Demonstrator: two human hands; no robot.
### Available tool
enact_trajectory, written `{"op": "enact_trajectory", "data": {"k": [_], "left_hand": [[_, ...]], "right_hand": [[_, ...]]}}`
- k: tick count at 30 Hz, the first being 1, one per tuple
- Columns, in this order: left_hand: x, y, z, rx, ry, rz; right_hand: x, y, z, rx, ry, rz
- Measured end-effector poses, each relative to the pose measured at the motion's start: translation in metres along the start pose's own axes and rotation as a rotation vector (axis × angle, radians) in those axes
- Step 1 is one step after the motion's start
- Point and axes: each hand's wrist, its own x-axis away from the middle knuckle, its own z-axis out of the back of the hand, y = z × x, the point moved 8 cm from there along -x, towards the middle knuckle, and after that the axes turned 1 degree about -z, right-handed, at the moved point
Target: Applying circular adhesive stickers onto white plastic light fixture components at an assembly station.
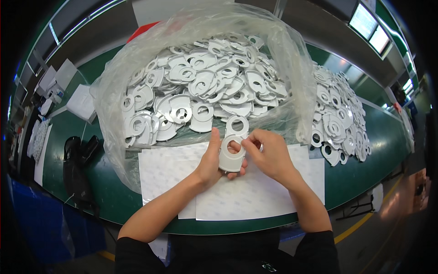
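Note:
My left hand (211, 160) holds a white plastic part (232, 160) with a large round hole, its thumb along the left side and its fingers behind. Some of those fingers show through the hole and below the part. At the right rim of the hole, my right hand (272, 153) is closed in a pinch, thumb and forefinger touching the ring. Whatever is between those fingertips is hidden. Just beyond the held part is another white ringed part (237, 122). Beneath both hands lie white sheets (255, 201) with a faint repeated pattern.
A large clear plastic bag (112, 91) gapes open beyond the sheets, full of similar white parts (200, 82). More parts form a loose pile (337, 118) at the right. A black object (77, 169) lies at the left on the green table (114, 201).

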Motion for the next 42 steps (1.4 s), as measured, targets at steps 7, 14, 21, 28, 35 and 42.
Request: {"op": "enact_trajectory", "data": {"k": [7, 14, 21, 28, 35, 42], "left_hand": [[0.005, 0.004, -0.009, 0.010, -0.102, 0.128], [0.011, 0.069, 0.013, -0.740, 0.241, -0.527], [0.006, 0.048, 0.001, -1.452, 0.270, -0.685], [0.012, 0.074, 0.017, -0.901, 0.359, -0.740], [0.022, 0.083, 0.030, -0.230, 0.331, -0.675], [0.001, 0.019, 0.023, 0.383, 0.068, -0.117]], "right_hand": [[-0.006, 0.009, -0.002, -0.143, -0.007, 0.000], [-0.010, 0.066, 0.105, -1.107, 0.674, -0.213], [-0.015, 0.033, 0.071, -0.746, 0.338, -0.046], [0.043, -0.061, -0.051, -0.046, -0.443, 0.518], [0.056, -0.063, -0.084, 0.226, -0.522, 0.472], [0.054, -0.059, -0.083, 0.157, -0.615, 0.374]]}}
